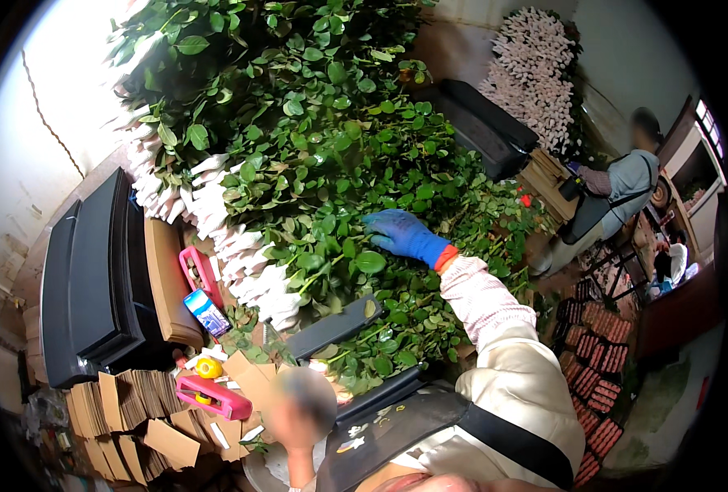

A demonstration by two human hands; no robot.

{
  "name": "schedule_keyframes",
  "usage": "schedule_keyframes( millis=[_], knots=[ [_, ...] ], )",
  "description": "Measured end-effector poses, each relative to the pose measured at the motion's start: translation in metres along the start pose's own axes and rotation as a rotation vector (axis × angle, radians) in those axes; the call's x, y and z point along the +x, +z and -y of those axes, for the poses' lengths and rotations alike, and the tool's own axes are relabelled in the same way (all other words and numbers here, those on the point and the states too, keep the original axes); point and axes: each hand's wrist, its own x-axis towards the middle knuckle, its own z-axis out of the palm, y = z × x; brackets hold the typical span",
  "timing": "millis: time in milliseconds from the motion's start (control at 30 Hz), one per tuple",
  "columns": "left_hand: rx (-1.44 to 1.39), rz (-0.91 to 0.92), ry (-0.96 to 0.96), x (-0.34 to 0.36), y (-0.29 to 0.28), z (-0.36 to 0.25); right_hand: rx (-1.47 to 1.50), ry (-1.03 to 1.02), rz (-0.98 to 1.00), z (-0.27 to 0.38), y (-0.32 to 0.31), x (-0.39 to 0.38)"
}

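My right hand (405, 235), in a blue knit glove with an orange cuff, reaches out over a large heap of leafy green flower stems (356, 164). Its fingers point left and lie stretched on the leaves, with nothing visible held. White-wrapped bundle heads (245, 254) line the heap's left side. At the lower middle, my left hand (302, 410) is raised above a bare wrist; a blur hides its fingers. Close to it lie a dark grey flat bar (335, 326) and a pink tape dispenser (214, 397).
Black trays or panels (93, 271) stand left beside cardboard sheets (167, 287). Cut cardboard pieces (126, 402), a yellow tape roll (209, 367) and a blue-white box (207, 312) lie lower left. A co-worker (618, 193) stands right; crates of pink bundles (597, 353) sit below.
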Motion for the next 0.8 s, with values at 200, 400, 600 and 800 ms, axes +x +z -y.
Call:
schedule_keyframes(
  millis=[200, 400, 600, 800],
  knots=[
    [-0.154, 0.122, 0.007, 0.021, 0.012, -0.03, 0.006, -0.188, -0.188, 0.047, -0.056, -0.013],
    [-0.014, 0.444, 0.154, 0.053, 0.026, -0.064, -0.036, -0.303, -0.218, 0.083, -0.075, -0.034],
    [-0.127, 0.433, 0.103, 0.05, 0.032, -0.049, 0.032, -0.434, -0.179, 0.13, -0.099, -0.059],
    [0.146, 0.45, 0.267, 0.056, 0.04, -0.047, -0.194, -0.328, 0.011, 0.114, -0.038, -0.034]
  ],
)
